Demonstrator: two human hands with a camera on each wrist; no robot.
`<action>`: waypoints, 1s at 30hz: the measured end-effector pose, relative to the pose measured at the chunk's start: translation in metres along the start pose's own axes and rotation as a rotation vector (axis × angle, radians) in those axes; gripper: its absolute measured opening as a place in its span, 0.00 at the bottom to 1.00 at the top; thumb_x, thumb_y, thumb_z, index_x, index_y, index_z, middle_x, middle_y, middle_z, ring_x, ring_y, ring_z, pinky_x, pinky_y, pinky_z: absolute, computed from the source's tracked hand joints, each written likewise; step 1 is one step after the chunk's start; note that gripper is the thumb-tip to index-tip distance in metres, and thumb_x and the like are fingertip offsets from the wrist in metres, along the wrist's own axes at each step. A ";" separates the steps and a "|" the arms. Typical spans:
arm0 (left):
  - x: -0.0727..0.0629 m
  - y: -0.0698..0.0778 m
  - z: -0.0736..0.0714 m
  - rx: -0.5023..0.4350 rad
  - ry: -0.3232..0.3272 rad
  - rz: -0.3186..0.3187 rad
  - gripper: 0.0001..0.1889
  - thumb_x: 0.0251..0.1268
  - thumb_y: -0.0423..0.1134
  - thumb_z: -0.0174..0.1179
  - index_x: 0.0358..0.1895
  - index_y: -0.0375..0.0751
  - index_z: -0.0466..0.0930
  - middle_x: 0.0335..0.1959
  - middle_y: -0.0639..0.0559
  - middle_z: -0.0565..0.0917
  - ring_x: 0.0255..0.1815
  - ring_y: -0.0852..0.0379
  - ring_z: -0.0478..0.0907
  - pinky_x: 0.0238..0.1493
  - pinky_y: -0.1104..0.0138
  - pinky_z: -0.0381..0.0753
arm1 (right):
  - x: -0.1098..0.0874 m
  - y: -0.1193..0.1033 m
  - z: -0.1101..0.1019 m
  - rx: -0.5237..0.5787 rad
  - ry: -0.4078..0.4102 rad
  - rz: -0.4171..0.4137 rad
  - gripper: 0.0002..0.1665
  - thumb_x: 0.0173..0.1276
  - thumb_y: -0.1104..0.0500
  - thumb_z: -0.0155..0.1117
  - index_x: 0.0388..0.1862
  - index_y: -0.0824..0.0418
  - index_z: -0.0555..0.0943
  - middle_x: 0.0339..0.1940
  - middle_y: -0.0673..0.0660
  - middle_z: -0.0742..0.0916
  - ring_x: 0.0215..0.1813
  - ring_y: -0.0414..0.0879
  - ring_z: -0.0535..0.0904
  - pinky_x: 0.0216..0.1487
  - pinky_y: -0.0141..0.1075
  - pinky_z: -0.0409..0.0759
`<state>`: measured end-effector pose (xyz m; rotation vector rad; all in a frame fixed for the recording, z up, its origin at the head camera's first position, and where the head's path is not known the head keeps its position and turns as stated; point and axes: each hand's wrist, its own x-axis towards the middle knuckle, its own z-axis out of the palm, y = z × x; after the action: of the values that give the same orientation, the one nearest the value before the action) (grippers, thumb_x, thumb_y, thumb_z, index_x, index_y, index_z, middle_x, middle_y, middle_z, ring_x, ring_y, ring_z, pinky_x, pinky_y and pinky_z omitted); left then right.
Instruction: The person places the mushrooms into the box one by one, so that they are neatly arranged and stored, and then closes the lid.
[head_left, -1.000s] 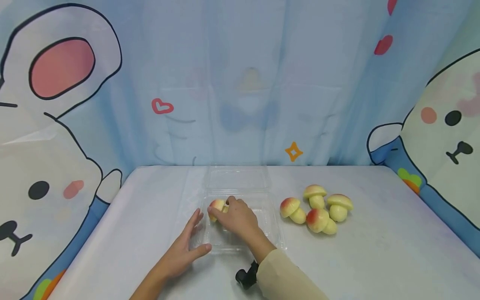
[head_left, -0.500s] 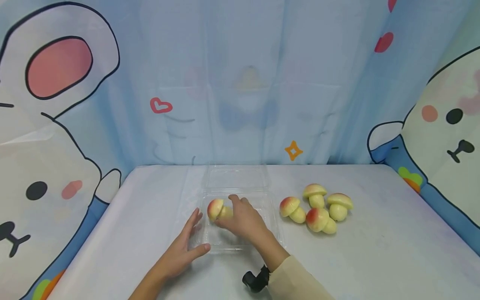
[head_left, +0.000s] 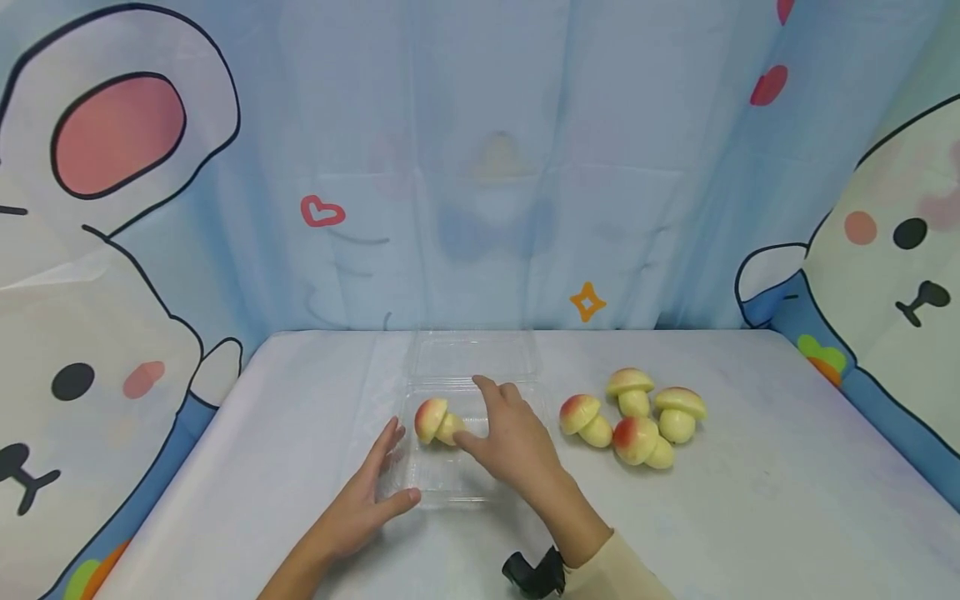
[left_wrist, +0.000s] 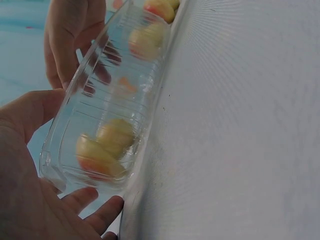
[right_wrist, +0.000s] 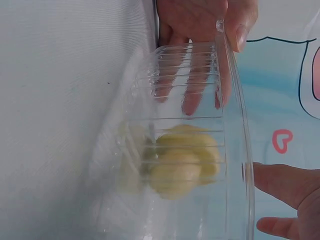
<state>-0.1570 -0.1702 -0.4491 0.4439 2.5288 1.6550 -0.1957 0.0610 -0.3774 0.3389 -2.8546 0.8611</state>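
Note:
A toy mushroom [head_left: 431,419], yellow with a reddish cap, lies on its side in the left part of a clear plastic box [head_left: 450,486]. The box stands with its lid [head_left: 474,357] folded back. My left hand [head_left: 363,508] rests against the box's left side, thumb spread at the near corner; in the left wrist view its fingers [left_wrist: 102,216] are extended around the end wall. Over the box, just right of the mushroom, my right hand [head_left: 517,437] hovers with fingers spread, holding nothing. Through the clear wall, the right wrist view shows the same mushroom [right_wrist: 175,172].
Several more toy mushrooms [head_left: 636,440] lie in a cluster on the white tabletop [head_left: 750,517], right of the box. A black wrist-worn device [head_left: 536,575] sits by my right sleeve [head_left: 618,575]. A printed blue curtain [head_left: 480,250] hangs behind the table.
My right hand has let go of the mushroom in the box, opened its fingers and drawn back to the right. The mushroom stays in place, and my left hand has barely moved.

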 end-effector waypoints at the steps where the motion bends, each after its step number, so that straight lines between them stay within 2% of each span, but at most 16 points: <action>1: 0.000 0.000 0.000 0.001 0.000 -0.001 0.50 0.70 0.45 0.65 0.86 0.45 0.39 0.85 0.39 0.53 0.83 0.30 0.53 0.77 0.30 0.50 | -0.001 0.001 -0.001 -0.009 0.008 -0.001 0.46 0.62 0.49 0.78 0.76 0.59 0.70 0.61 0.65 0.81 0.54 0.58 0.83 0.52 0.53 0.84; 6: -0.001 0.000 0.001 0.005 -0.003 0.000 0.50 0.71 0.45 0.65 0.86 0.46 0.39 0.85 0.39 0.52 0.82 0.29 0.54 0.76 0.29 0.50 | -0.007 0.004 -0.004 -0.015 0.041 0.007 0.46 0.63 0.49 0.78 0.77 0.57 0.70 0.63 0.65 0.81 0.58 0.60 0.82 0.55 0.54 0.84; 17: -0.002 -0.001 0.001 0.018 0.001 -0.010 0.50 0.71 0.46 0.65 0.86 0.47 0.39 0.85 0.40 0.53 0.82 0.30 0.54 0.76 0.30 0.49 | -0.016 0.010 -0.013 -0.009 0.104 -0.022 0.43 0.64 0.50 0.78 0.75 0.57 0.72 0.60 0.65 0.82 0.56 0.60 0.83 0.52 0.54 0.85; 30: -0.002 -0.001 0.001 0.021 0.008 0.000 0.50 0.70 0.45 0.65 0.86 0.46 0.40 0.85 0.40 0.55 0.82 0.31 0.56 0.76 0.29 0.49 | -0.019 0.013 -0.025 0.026 0.120 0.005 0.43 0.64 0.51 0.77 0.76 0.56 0.72 0.62 0.65 0.82 0.59 0.60 0.82 0.57 0.55 0.84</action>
<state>-0.1550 -0.1699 -0.4502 0.4397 2.5540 1.6342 -0.1787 0.0888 -0.3672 0.2733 -2.7376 0.8885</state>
